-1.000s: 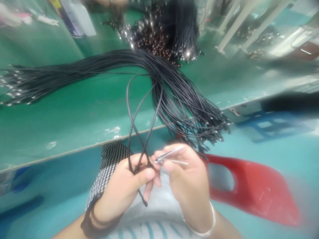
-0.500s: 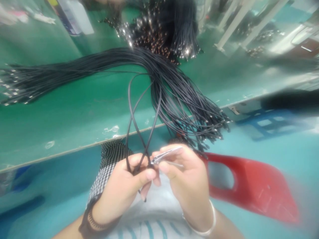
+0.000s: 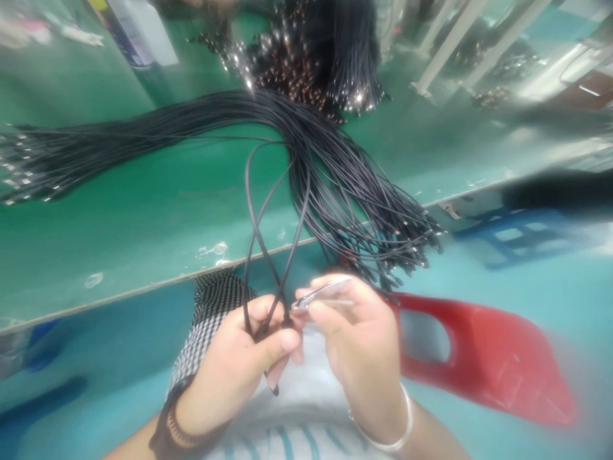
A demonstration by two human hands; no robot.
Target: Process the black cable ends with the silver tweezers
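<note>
In the head view my left hand (image 3: pixel 249 348) is closed around the ends of several thin black cables (image 3: pixel 248 182), which loop up from the bundle on the bench. One dark cable end pokes out below its fingers. My right hand (image 3: pixel 366 335) grips a silver nail clipper (image 3: pixel 322 294) between thumb and fingers. The clipper's jaws are close to a cable end standing up at my left fingertips, with a slight gap showing. The larger bundle of black cables (image 3: pixel 191 114) lies across the green bench, its right ends hanging over the front edge.
More cables with coppery and shiny tips (image 3: pixel 297 76) are piled at the back. A white bottle (image 3: pixel 156 35) stands at the back left. To my right is a red plastic stool (image 3: pixel 493 358), with a blue plastic piece (image 3: pixel 522 233) beyond. The bench edge (image 3: pixel 143 281) runs before me.
My right hand has drawn the clipper slightly up and away from the cable end. My left hand has barely shifted and keeps its hold on the cables.
</note>
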